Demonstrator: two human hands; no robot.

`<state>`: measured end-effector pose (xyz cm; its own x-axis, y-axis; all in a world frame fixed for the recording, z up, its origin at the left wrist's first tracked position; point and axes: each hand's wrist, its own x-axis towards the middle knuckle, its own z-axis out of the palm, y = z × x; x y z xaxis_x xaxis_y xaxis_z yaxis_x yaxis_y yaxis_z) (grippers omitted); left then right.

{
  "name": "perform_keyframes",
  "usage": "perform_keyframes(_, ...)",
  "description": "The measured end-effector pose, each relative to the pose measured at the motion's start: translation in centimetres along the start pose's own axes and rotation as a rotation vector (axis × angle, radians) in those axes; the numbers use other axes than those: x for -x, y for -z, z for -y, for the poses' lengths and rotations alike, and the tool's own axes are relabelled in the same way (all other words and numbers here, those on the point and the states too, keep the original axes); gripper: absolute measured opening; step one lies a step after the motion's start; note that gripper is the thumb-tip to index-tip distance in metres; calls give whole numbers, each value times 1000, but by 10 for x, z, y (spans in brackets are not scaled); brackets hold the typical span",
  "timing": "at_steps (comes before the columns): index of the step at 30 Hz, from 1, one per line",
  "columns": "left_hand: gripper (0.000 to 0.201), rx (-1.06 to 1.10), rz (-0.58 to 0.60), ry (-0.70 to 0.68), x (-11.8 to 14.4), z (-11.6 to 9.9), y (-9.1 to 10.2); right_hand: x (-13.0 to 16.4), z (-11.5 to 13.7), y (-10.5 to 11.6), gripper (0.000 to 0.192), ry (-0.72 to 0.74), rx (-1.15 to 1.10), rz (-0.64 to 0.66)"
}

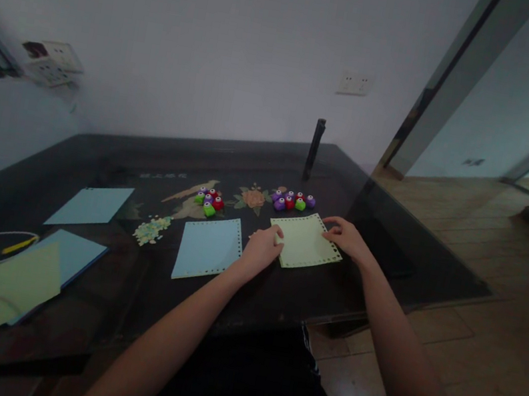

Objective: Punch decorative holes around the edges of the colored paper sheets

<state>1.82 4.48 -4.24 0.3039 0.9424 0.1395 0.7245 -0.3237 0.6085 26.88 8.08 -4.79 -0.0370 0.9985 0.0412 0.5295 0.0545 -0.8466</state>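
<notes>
A pale yellow sheet of paper (306, 244) with a row of small holes along its edges lies in front of me on the dark table. My left hand (262, 250) is closed at its left edge, fingers curled. At the right edge, my right hand (343, 236) rests with its thumb on the paper and its index finger held apart from the thumb. Just left of my left hand lies a light blue sheet (208, 249), also with edge holes. Behind the yellow sheet sit several purple, red and green eyeball-topped pieces (289, 202).
A second cluster of such pieces (209, 201) sits behind the blue sheet, near a pile of small pale bits (151, 230). Further left are another blue sheet (90, 206), stacked paper (27, 280), a yellow pen-like item (19, 245) and a white cable. A black upright stick (314, 149) stands at the back.
</notes>
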Motion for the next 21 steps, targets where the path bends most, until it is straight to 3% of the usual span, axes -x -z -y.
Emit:
perform_keyframes(9, 16, -41, 5, -10, 2, -1, 0, 0, 1, -4, 37, -9, 107, -59)
perform_keyframes(21, 21, -136, 29, 43, 2, -5, 1, 1, 3, -5, 35, -8, 213, -45)
